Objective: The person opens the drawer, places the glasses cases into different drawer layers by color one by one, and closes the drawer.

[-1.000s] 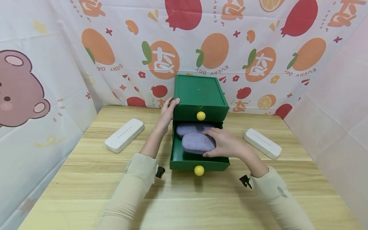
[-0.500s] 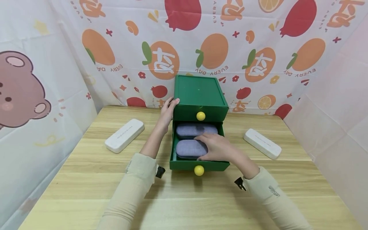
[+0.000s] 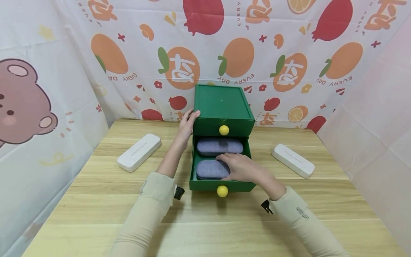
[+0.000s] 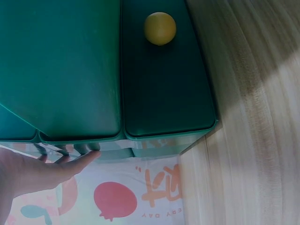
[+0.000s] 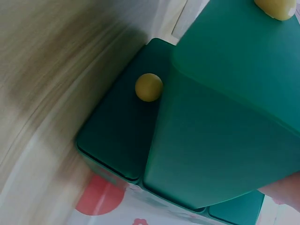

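Observation:
A small green drawer cabinet (image 3: pixel 223 103) has a drawer (image 3: pixel 207 185) pulled out, its yellow knob (image 3: pixel 222 191) facing me. Two purple-grey fabric glasses cases lie inside it. The front glasses case (image 3: pixel 210 169) is gripped at its right end by my right hand (image 3: pixel 242 167), thumb near the drawer front and fingers behind. Farther back lies the rear glasses case (image 3: pixel 208 146), apart from the front one. My left hand (image 3: pixel 186 125) rests against the cabinet's left side; its fingers (image 4: pixel 77 164) lie extended there in the left wrist view. The right wrist view shows only a little of my right hand (image 5: pixel 286 190).
A white case (image 3: pixel 139 152) lies on the wooden table (image 3: pixel 106 207) to the left, and another white case (image 3: pixel 293 160) to the right. A closed drawer with a yellow knob (image 3: pixel 224 130) sits above the open one. A fruit-print cloth (image 3: pixel 128 89) hangs behind.
My right hand has brought the front glasses case left and down toward the drawer front, exposing more of the rear case. My left hand stays at the cabinet's side.

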Demonstrator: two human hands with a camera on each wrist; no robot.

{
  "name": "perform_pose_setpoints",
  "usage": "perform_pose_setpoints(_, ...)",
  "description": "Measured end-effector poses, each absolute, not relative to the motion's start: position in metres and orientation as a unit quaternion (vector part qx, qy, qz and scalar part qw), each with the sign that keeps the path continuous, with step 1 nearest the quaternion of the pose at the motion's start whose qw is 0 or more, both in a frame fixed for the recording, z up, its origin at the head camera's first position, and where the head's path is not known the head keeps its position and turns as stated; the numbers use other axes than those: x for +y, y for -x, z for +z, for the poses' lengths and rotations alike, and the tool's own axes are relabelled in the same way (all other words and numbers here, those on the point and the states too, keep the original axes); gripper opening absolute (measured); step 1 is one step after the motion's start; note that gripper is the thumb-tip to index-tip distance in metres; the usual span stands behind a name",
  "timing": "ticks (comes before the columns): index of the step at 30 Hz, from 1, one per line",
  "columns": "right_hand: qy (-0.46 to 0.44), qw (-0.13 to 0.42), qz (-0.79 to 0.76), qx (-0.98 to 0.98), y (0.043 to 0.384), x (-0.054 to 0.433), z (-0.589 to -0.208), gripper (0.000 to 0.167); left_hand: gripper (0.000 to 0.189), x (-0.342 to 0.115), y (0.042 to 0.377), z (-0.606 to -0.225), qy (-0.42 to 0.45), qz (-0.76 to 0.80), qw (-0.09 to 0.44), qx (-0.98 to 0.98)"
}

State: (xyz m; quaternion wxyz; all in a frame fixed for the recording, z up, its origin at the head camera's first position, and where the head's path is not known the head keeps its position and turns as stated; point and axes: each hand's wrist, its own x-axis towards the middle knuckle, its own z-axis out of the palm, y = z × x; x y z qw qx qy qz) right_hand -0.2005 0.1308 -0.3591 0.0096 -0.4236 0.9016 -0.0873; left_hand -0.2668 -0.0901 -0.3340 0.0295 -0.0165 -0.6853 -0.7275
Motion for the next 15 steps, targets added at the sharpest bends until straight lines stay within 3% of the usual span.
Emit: perform_pose_setpoints(15, 0.447, 0.012, -0.081, 0.891, 0.2016, 0.1330, -0.3627, 0.064, 0.068, -0.0891, 0.2661, -0.3343, 0.020, -0.729, 0.035, -0.684)
